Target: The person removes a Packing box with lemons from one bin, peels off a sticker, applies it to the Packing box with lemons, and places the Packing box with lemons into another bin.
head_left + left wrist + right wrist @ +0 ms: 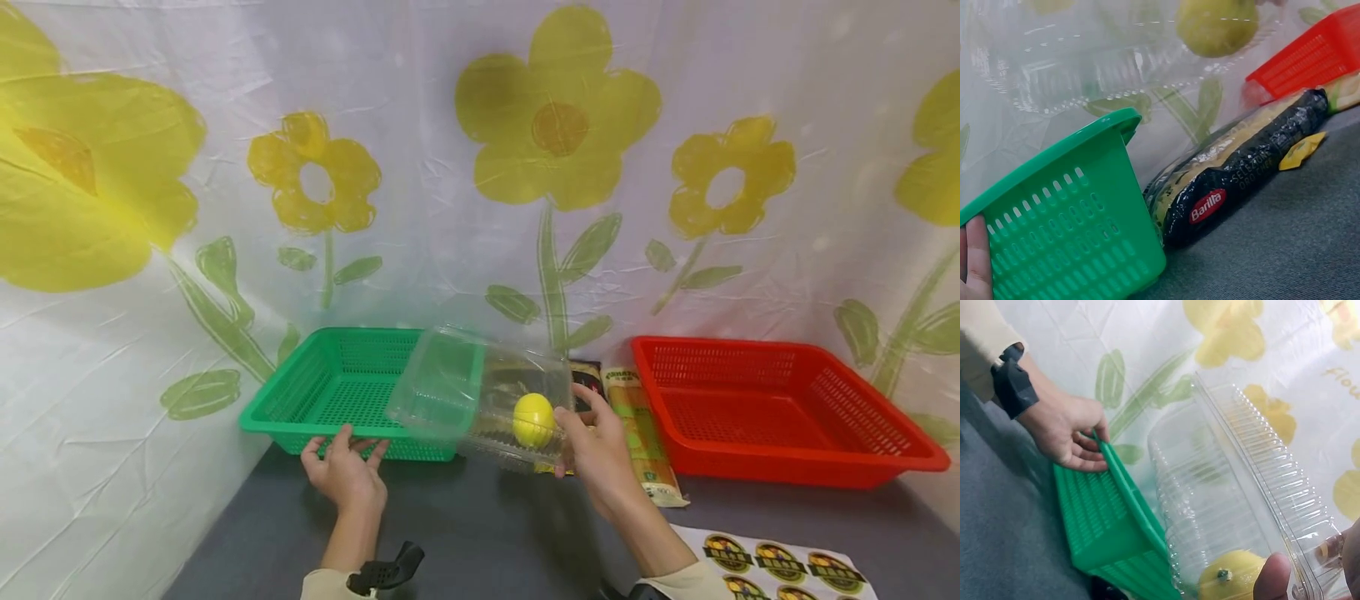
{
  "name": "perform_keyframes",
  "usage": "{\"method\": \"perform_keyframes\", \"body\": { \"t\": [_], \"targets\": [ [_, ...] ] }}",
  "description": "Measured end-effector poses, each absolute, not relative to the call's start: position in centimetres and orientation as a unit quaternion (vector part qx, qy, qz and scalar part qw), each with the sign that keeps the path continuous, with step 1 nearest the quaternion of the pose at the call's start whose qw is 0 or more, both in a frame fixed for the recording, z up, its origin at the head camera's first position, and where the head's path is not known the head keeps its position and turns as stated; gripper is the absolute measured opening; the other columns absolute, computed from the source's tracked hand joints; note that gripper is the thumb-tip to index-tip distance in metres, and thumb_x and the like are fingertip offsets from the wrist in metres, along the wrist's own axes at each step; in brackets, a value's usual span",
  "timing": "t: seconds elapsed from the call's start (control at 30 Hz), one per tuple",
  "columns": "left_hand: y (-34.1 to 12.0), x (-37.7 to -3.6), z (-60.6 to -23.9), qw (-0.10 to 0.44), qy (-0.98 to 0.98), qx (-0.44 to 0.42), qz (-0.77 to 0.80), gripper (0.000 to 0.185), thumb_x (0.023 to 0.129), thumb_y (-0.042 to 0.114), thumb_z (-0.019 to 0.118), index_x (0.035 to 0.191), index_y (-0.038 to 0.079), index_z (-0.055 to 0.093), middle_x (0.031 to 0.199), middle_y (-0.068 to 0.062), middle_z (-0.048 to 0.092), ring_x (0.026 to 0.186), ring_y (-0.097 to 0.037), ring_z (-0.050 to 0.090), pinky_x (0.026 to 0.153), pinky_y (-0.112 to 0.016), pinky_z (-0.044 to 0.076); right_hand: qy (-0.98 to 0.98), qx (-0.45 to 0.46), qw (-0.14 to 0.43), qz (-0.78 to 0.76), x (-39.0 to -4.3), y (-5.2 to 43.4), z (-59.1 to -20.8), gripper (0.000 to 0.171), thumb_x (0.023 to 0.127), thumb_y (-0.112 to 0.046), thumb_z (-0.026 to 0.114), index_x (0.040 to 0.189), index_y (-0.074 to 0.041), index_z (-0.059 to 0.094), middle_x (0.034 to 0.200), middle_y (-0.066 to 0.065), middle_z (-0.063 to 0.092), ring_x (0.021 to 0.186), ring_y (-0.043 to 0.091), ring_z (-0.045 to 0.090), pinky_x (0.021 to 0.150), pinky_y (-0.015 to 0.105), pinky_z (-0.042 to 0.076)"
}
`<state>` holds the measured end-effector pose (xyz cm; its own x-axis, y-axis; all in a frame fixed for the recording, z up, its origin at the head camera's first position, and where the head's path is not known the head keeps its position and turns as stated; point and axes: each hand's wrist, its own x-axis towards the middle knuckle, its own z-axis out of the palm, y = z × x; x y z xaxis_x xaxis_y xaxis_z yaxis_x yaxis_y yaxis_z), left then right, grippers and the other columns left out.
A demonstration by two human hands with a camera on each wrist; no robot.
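A clear plastic clamshell box (442,375) is held up and tilted over the right part of the green basket (427,450). My right hand (600,450) grips the box at its right end, thumb on the near side. Inside, by that end, lies a yellow lemon-like fruit (534,417) with a green stem spot in the right wrist view. My left hand (347,475) holds the front rim of the basket; in the right wrist view its fingers (1088,464) bend against the outer wall, just under the rim.
Right of the green basket, a dark Barilla pasta bag (1235,178) lies with a small yellow packet (1302,151) before it. Another pasta bag (645,442) lies against a red basket (750,462). A sheet of round stickers (783,562) is at front right. A flowered curtain (420,250) hangs behind.
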<state>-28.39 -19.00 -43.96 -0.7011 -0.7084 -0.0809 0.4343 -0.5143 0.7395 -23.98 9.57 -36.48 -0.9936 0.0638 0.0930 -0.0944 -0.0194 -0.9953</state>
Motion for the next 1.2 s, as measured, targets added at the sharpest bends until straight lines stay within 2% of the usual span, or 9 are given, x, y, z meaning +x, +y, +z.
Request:
{"method": "perform_keyframes", "body": {
  "t": [0.33, 0.67, 1.07, 1.2],
  "targets": [
    [-18.8, -28.5, -44.3, 0.342, -0.360, 0.183, -0.848, 0.028, 0.105, 0.017, 0.055, 0.119, 0.015, 0.031, 0.110, -0.008, 0.044, 0.069, -0.024, 0.056, 0.065, -0.038, 0.062, -0.714, -0.008, 0.054, 0.698, -22.6, 11.0, -38.0, 0.056, 0.101, -0.016, 0.061, 0.152, -0.011, 0.038, 0.110, 0.018, 0.049, 0.049, 0.019, 0.045, 0.044, 0.033, 0.053],
    [-19.0, -28.3, -44.2, 0.339, -0.355, 0.165, -0.855, 0.031, 0.104, 0.018, 0.056, 0.119, 0.012, 0.029, 0.108, -0.009, 0.044, 0.069, -0.021, 0.055, 0.066, -0.039, 0.062, -0.727, -0.032, 0.056, 0.684, -21.2, 12.8, -39.0, 0.052, 0.101, -0.011, 0.058, 0.150, -0.016, 0.041, 0.109, 0.018, 0.045, 0.045, 0.019, 0.046, 0.044, 0.034, 0.053],
    [-19.0, -28.3, -44.1, 0.337, -0.351, 0.165, -0.858, 0.029, 0.104, 0.019, 0.056, 0.120, 0.015, 0.031, 0.111, -0.008, 0.043, 0.069, -0.022, 0.055, 0.067, -0.039, 0.062, -0.737, -0.036, 0.067, 0.671, -19.6, 14.6, -40.3, 0.053, 0.102, -0.011, 0.056, 0.152, -0.015, 0.039, 0.110, 0.017, 0.048, 0.042, 0.020, 0.046, 0.042, 0.036, 0.052],
    [-19.1, -28.3, -44.2, 0.335, -0.347, 0.170, -0.859, 0.029, 0.104, 0.018, 0.056, 0.120, 0.016, 0.032, 0.112, -0.007, 0.044, 0.069, -0.022, 0.055, 0.067, -0.039, 0.062, -0.740, -0.048, 0.067, 0.667, -19.1, 15.1, -40.9, 0.053, 0.102, -0.011, 0.057, 0.152, -0.017, 0.040, 0.108, 0.018, 0.048, 0.043, 0.022, 0.045, 0.042, 0.037, 0.052]
  ]
}}
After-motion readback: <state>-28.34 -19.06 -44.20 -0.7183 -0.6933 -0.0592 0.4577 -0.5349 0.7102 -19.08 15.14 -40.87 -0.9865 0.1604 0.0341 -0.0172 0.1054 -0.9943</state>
